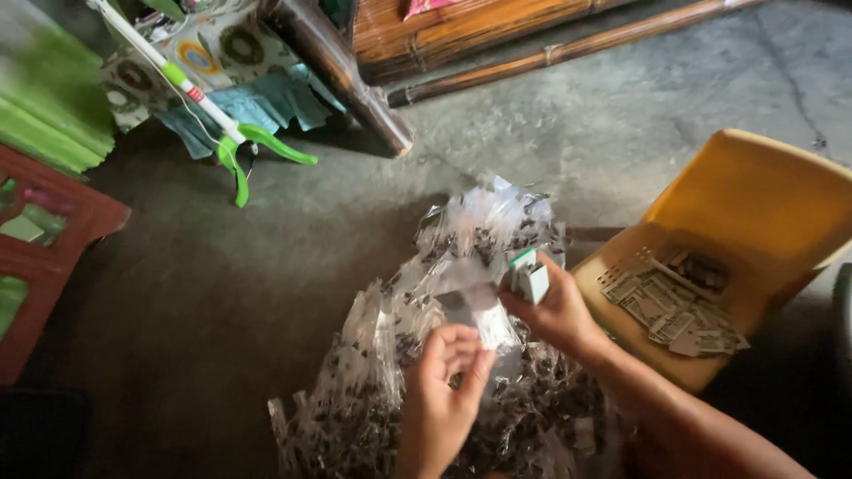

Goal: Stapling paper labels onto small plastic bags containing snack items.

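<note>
Rough grey concrete makes up the floor (266, 266), dull and a bit dusty, with faint cracks. On it lies a big crinkly pile of clear plastic packets (461, 355), shiny and see-through, with lots of small dark bits inside them. The left hand (441, 399) is over the pile, and its fingers are curled and pressed together on the thin edge of one clear packet. The right hand (559, 312) is just above the pile's right side, and its grip is pinching a small boxy stapler-like tool (529, 277), pale grey with a green top. It looks hard and smooth. The two hands are near each other but not touching. Just to the right stands a yellow plastic chair (763, 204), smooth with a curved back and little slots in its seat. Flat card pieces (674, 306), grey and square-edged, lie in a loose heap on the seat. At the left edge is a red wooden stool (53, 257) with open gaps. Farther back lies a white stick with bright green curved feet (222, 124), resting near a patterned cloth (231, 62). Round bamboo poles (550, 53), brown and glossy, run across the top.
</note>
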